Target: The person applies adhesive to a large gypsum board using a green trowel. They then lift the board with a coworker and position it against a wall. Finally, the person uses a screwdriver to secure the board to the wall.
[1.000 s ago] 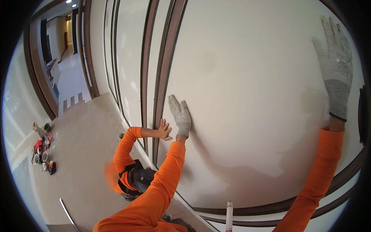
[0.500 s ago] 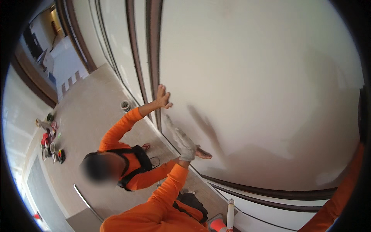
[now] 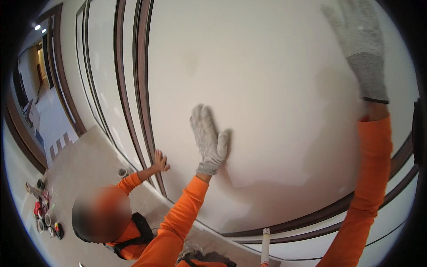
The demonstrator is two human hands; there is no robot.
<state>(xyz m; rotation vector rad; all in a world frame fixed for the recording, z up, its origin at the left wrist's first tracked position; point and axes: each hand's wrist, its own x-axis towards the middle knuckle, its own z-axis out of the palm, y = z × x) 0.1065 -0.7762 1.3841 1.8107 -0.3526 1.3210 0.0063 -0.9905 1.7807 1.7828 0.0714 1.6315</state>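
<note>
Large off-white wall panel [image 3: 275, 89], upright within dark brown wooden trim [image 3: 144, 111]: left hand [image 3: 208, 140] and right hand [image 3: 358, 49], grey-gloved, fingers spread flat against it, grasping nothing; panel apparently seated, pressing unfinished; co-worker's bare hand [image 3: 160, 161] at trim.

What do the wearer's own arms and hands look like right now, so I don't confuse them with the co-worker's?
Both arms wear long bright orange sleeves. The left hand and right hand are in grey speckled knit gloves with ribbed cuffs; the right cuff has a dark edge. The co-worker's hand lower down is bare, though that person's sleeve is orange too.
</note>
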